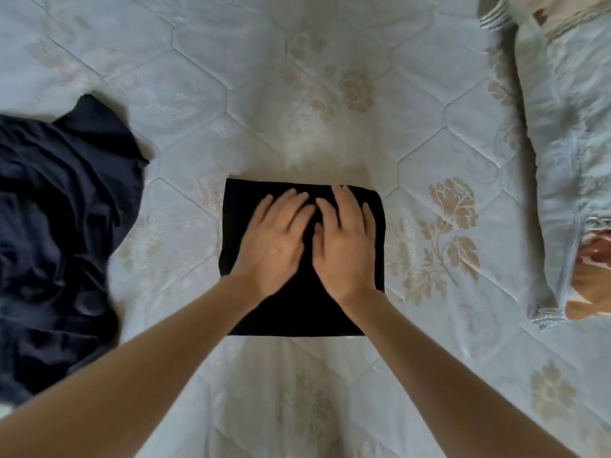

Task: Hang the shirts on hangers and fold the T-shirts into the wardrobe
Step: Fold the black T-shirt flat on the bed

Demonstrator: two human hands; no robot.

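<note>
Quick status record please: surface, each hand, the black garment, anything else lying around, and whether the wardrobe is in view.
surface: quilted mattress with floral pattern
left hand: flat, fingers straight, pressing on black T-shirt
right hand: flat, fingers straight, pressing beside the left
black T-shirt: folded into a compact rectangle, lying flat at centre
navy garment: crumpled heap on the left, unfolded, apart from the T-shirt
pillow: along the right edge
wardrobe: not in view
hangers: none in view
</note>
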